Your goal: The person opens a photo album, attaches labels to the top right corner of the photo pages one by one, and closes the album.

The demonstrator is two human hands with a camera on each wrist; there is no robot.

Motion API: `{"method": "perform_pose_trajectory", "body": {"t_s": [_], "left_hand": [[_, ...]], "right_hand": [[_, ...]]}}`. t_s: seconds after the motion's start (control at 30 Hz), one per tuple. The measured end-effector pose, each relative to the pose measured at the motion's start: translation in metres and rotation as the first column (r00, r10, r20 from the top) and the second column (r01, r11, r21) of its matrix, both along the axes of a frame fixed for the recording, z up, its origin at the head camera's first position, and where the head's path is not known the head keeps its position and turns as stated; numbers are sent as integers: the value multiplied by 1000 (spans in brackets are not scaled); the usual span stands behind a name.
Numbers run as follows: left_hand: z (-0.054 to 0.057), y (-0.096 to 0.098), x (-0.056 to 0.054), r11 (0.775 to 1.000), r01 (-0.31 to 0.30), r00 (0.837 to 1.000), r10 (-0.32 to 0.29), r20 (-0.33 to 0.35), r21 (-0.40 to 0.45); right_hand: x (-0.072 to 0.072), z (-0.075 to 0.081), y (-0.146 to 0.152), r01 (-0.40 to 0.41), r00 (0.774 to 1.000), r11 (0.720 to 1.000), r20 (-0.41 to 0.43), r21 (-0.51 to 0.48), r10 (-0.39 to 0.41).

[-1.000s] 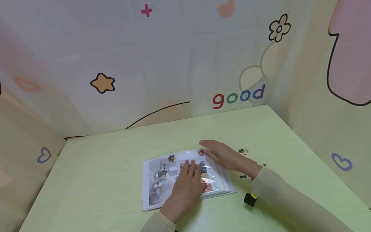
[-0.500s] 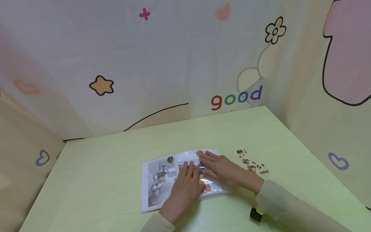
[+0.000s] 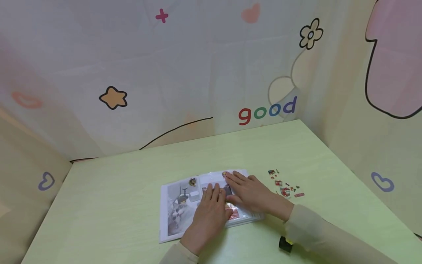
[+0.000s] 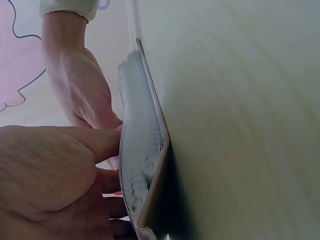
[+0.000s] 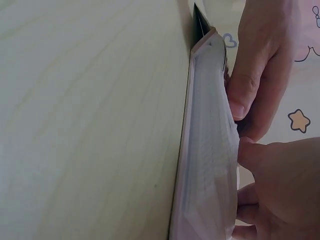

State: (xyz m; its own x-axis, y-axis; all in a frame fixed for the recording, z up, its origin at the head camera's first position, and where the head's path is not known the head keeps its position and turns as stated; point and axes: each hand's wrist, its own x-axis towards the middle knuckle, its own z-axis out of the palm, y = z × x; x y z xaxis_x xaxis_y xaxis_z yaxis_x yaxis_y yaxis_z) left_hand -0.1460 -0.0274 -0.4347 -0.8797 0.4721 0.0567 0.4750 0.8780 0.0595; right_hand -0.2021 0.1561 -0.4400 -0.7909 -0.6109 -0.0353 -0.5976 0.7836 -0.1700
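Observation:
A photo album (image 3: pixel 163 222) lies spread on the table, with a grey cat picture (image 3: pixel 178 216) on its left page. My left hand (image 3: pixel 208 214) rests on the right page near the fold, fingers extended. Beside it my right hand (image 3: pixel 252 194) lies across the outer part of that page, fingers straight and pointing up-left. A round sticker (image 3: pixel 225 174) shows by its fingertips; a darker sticker (image 3: pixel 192 182) sits atop the left page. Both hands cover much of the right-hand picture. In the wrist views, the thick page stack (image 4: pixel 142 120) is seen edge-on beneath both palms.
Several small loose stickers (image 3: pixel 285 191) are scattered on the pale green table (image 3: pixel 108 205) right of the album. A small black object (image 3: pixel 285 244) with a yellow part is beside the right sleeve. Printed curtains (image 3: pixel 184 73) stand behind and at both sides.
My right hand has come from the page's upper right edge down and left onto the page, its fingers now laid on the surface. My left hand has stayed on the page.

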Motion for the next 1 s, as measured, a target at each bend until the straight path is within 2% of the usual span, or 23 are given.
{"method": "perform_pose_trajectory", "body": {"t_s": [0.17,0.3,0.53,0.83,1.0], "left_hand": [[0,0,0,1000,0,1000,0,-15,-1],[-2,0,-1,1000,1,1000,0,-24,6],[-2,0,0,1000,-2,1000,2,-23,-6],[-1,-1,0,1000,-8,1000,8,-19,9],[-2,-1,0,1000,-10,1000,10,3,27]], "right_hand": [[-8,1,-4,34,999,997,-31,63,-32],[-17,2,-5,68,998,994,-23,85,-66],[-29,2,-4,96,995,993,23,66,-98],[-34,-2,-3,98,994,995,46,25,-99],[-36,-4,-1,119,990,992,77,-32,-116]]}}
